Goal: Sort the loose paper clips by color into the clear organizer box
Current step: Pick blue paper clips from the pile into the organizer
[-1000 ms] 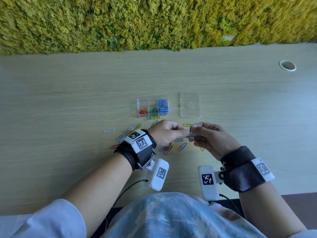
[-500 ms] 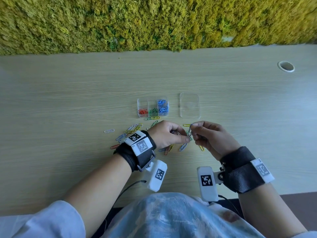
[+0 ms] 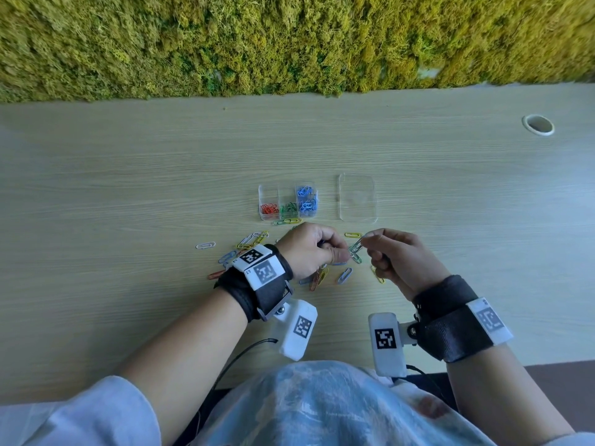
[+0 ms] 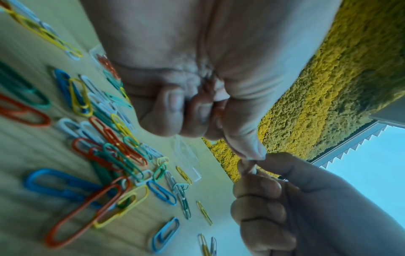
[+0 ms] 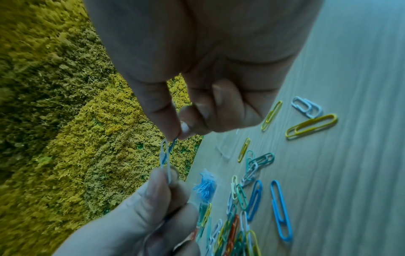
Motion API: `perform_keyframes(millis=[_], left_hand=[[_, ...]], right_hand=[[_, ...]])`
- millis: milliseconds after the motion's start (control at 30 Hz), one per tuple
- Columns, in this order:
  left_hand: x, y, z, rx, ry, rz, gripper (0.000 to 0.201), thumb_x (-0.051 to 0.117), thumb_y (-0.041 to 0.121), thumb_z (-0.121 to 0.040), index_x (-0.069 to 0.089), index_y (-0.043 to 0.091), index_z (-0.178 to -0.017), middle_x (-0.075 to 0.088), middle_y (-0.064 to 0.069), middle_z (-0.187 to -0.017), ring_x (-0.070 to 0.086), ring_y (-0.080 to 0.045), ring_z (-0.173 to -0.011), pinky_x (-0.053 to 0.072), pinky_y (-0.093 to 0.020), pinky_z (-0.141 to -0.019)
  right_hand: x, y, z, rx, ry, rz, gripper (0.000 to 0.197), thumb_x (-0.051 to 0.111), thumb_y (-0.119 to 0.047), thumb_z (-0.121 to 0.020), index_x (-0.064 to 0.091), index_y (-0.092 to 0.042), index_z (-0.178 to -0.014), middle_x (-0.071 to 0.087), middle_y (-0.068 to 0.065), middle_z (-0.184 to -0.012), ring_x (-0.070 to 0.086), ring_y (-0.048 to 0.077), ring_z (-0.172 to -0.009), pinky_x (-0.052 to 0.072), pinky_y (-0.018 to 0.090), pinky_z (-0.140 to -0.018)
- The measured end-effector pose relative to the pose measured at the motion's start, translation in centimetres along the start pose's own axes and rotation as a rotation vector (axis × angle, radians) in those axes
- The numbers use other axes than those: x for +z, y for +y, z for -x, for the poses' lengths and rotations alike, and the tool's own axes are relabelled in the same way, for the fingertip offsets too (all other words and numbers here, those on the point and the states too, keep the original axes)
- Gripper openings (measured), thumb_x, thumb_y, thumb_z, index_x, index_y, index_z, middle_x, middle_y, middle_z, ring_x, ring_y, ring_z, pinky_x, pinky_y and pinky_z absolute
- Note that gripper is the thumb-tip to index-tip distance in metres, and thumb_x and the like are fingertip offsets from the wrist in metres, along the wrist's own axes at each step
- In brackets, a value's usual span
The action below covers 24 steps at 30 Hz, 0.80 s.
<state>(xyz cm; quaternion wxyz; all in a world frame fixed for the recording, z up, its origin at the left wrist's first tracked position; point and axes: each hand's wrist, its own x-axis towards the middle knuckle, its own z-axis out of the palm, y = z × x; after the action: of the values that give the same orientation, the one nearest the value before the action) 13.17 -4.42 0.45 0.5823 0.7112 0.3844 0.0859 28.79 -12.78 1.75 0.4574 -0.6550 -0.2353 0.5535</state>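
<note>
Moss wall (image 3: 289, 43) backs a wooden desk (image 3: 128, 175); left hand (image 3: 309, 249) and right hand (image 3: 399, 255) each pinch an end of linked paper clips (image 3: 355, 249) near the organizer box (image 3: 269, 196).

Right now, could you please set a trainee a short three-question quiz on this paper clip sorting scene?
1. True or false: the organizer box holds yellow clips.
2. Where is the clear lid: A, on the box; B, on the table beside it?
3. What do both hands, left and right, pinch?

Key: 1 false, only red, green and blue show. 2 B. 3 linked clips, lifted between them.
</note>
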Motion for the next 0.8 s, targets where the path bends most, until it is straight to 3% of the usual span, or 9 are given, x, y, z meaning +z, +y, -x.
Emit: perform_keyframes(millis=[133,267,400,567,700,800], left_hand=[[-0.2,0.6,0.1,-0.003,0.028,0.121,0.021,0.068,0.013,-0.085,0.061,0.022,-0.068,0.032,0.014,-0.039,0.026,-0.001,-0.036,0.026,-0.011,-0.039],[-0.6,0.9,-0.2,0.028,0.065,0.051,0.024,0.072,0.014,-0.081,0.060,0.025,-0.064,0.033,0.011,-0.046,0.028,-0.007,-0.046,0.028,-0.018,-0.048],[-0.5,0.3,-0.5,-0.007,0.101,-0.138,0.021,0.078,0.021,-0.075,0.063,0.024,-0.062,0.037,0.012,-0.038,0.029,-0.003,-0.041,0.029,-0.018,-0.047],[-0.4,0.3,-0.3,-0.066,0.067,-0.357,0.016,0.078,0.029,-0.075,0.066,0.022,-0.068,0.039,0.011,-0.044,0.033,-0.006,-0.043,0.031,-0.021,-0.049],[-0.3,0.3,-0.4,-0.053,0.055,-0.368,0.015,0.076,0.035,-0.076,0.071,0.020,-0.077,0.038,0.010,-0.044,0.034,-0.007,-0.044,0.031,-0.022,-0.051],[-0.4,0.1,-0.4,-0.056,0.072,-0.443,0.014,0.072,0.034,-0.080,0.071,0.020,-0.083,0.041,0.012,-0.048,0.038,-0.006,-0.046,0.033,-0.020,-0.051]], right_hand=[[0.1,0.3,0.0,0.024,-0.027,0.018,0.017,0.054,0.000,-0.088,0.054,-0.008,-0.073,0.035,0.001,-0.057,0.028,0.010,-0.047,0.021,0.021,-0.044],[0.0,0.5,0.0,0.041,-0.006,-0.089,0.024,0.046,0.002,-0.086,0.045,-0.010,-0.065,0.041,0.004,-0.057,0.032,0.015,-0.052,0.025,0.022,-0.045],[-0.6,0.1,0.2,0.031,-0.011,-0.270,0.027,0.042,0.000,-0.083,0.043,-0.014,-0.059,0.052,0.006,-0.056,0.044,0.017,-0.052,0.036,0.022,-0.049],[-1.3,-0.1,0.0,0.089,-0.030,-0.408,0.028,0.032,0.002,-0.088,0.050,-0.015,-0.074,0.049,0.003,-0.058,0.047,0.014,-0.048,0.040,0.017,-0.042],[-1.0,0.0,-0.2,0.117,-0.061,-0.294,0.023,0.037,-0.004,-0.091,0.051,-0.014,-0.076,0.045,0.002,-0.060,0.045,0.012,-0.047,0.037,0.019,-0.038],[-0.9,0.2,-0.6,0.040,-0.065,0.012,0.019,0.053,-0.007,-0.091,0.055,-0.015,-0.074,0.038,-0.002,-0.055,0.033,0.009,-0.041,0.026,0.019,-0.040]])
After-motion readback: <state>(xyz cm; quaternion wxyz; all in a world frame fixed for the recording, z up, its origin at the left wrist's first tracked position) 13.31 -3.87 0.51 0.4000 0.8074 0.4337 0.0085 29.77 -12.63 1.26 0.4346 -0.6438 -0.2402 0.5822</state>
